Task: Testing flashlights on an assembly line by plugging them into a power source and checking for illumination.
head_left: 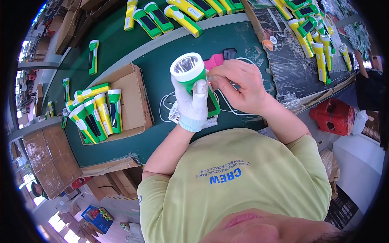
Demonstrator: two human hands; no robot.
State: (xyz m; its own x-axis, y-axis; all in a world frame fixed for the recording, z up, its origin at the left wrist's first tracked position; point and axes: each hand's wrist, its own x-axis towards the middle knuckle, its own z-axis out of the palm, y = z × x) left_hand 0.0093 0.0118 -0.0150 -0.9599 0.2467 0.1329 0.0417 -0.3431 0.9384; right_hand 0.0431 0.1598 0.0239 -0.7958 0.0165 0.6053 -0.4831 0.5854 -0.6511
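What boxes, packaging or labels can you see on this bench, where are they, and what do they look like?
Open cardboard box: left of the hands, brown and shallow, holding green and yellow flashlights.
Flat cardboard sheets: lower left, brown, glossy wrap.
Round label: upper right on a dark board, white.

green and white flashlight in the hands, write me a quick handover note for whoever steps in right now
Left hand, in a white glove: gripped around the body of the green plastic flashlight with the white round head, lens tilted up toward the camera.
Right hand, bare: fingertips pinched at the flashlight's side, just below the head.
Things: an open cardboard box to the left holds a row of green and yellow flashlights; more lie loose at the back of the green bench and on the dark mat to the right. A pink tool and a white cord lie behind the hands.
Done: box partly filled.
Left: the flashlight in hand is not yet in the box.
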